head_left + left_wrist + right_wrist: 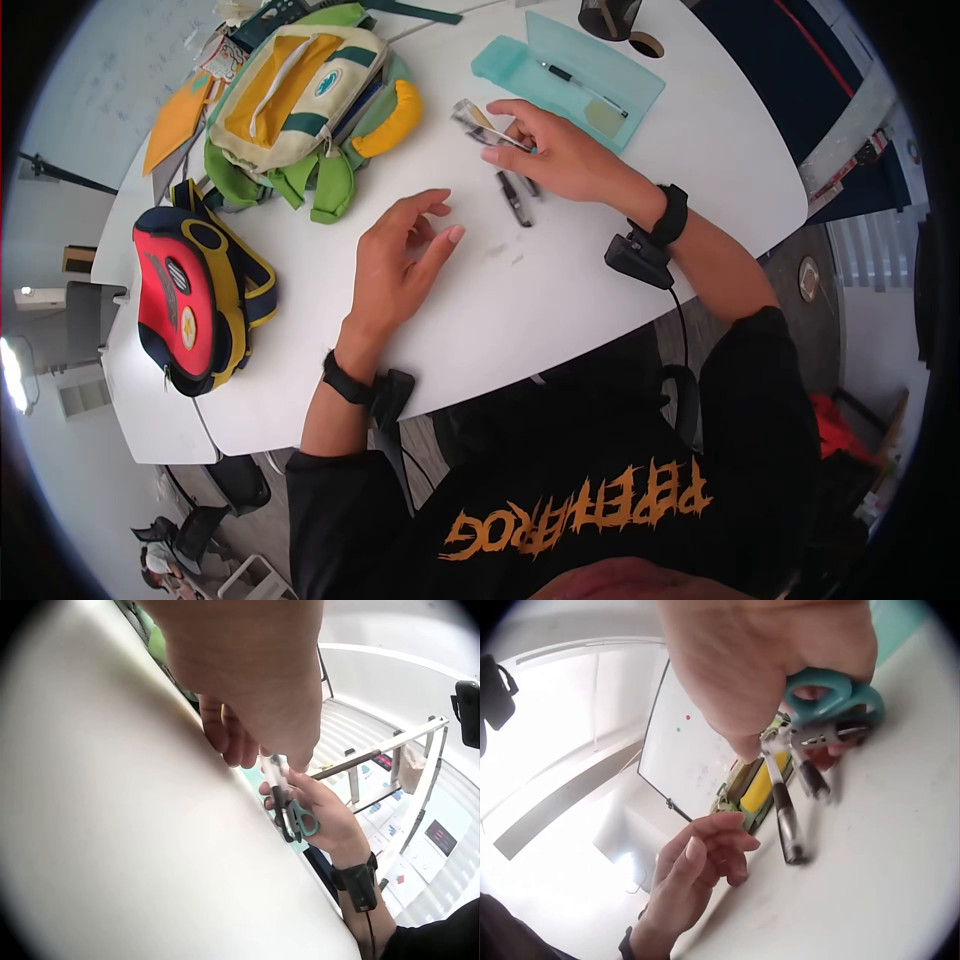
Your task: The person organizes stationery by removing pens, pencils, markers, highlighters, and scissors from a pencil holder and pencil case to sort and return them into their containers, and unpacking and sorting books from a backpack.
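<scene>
My right hand (pixel 565 155) grips a pair of scissors with teal handles (pixel 832 701) together with some pens (pixel 786 814) above the white table. In the head view the dark-ended pens (pixel 514 200) stick out below the thumb, and a clear, blurred end pokes out past the fingertips. The scissors' blades are mostly hidden by the hand. To the left, my left hand (pixel 395 265) hovers over the table with loosely bent fingers and nothing in them. An open teal pencil case (pixel 500 62) lies beyond the right hand, with a pen (pixel 580 88) in it.
A green, cream and yellow backpack (pixel 300 95) lies at the back left. Nearer on the left is a red and navy bag (pixel 180 300) with yellow trim. A black mesh pen holder (pixel 608 15) stands at the back, beside a round table hole (pixel 647 44).
</scene>
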Available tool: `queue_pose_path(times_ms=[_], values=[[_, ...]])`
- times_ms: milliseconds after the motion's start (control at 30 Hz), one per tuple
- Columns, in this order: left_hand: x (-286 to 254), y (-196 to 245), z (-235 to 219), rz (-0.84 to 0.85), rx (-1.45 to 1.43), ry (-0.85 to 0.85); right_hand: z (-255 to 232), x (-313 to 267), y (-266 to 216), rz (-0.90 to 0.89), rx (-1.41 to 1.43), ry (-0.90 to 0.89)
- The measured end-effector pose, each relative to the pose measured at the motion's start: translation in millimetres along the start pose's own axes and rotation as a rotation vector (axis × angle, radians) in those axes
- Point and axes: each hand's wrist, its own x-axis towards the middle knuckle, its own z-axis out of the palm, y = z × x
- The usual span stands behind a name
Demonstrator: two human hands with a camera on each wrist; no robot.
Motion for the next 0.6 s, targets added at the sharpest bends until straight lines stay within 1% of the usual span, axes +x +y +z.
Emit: queue_pose_path(times_ms=[33,100,133,200,233,267,300,333,367,433,467,500,567,600], values=[[-2.2,1.9,-1.5,0.006,0.036,-0.012,7.4,-1.0,5.3,0.004,0.003,-0.011],[-4.4,-0.4,-0.3,-0.002,0.026,-0.001,17.7,0.7,16.5,-0.208,0.186,0.065],[-1.8,-0.6,0.2,0.002,0.016,0.006,14.5,0.9,13.6,-0.212,0.181,0.070],[0.9,0.4,-0.5,0.014,0.025,0.009,9.0,-1.5,7.6,-0.286,0.127,0.032],[-1.1,0.1,-0.6,0.013,0.034,0.010,2.7,-2.0,4.0,-0.282,0.131,0.029],[-3.2,-0.2,-0.5,0.002,0.033,0.007,-8.1,-1.8,1.3,-0.293,-0.073,0.158],[-3.2,0.2,-1.1,0.029,0.082,0.013,-17.2,0.1,4.4,-0.302,-0.279,0.286],[-1.4,1.0,-1.8,0.065,0.132,0.022,-25.8,8.4,19.3,-0.404,-0.486,0.464],[-1.1,0.0,-1.6,0.071,0.132,0.023,-34.1,9.6,23.5,-0.407,-0.489,0.468],[-1.1,-3.5,-0.2,0.067,0.156,0.050,-48.9,10.8,29.4,-0.176,-0.669,0.495],[0.6,-4.0,-0.4,0.068,0.156,0.050,-50.1,12.8,38.2,-0.165,-0.760,0.491],[1.3,-4.4,-0.1,0.096,0.165,0.052,-52.2,14.8,44.5,-0.162,-0.758,0.487],[-2.8,-5.4,0.9,0.115,0.175,0.046,-51.7,15.3,50.6,-0.246,-0.884,0.469],[-2.4,-6.0,1.5,0.119,0.173,0.052,-49.6,14.9,51.1,-0.244,-0.885,0.471]])
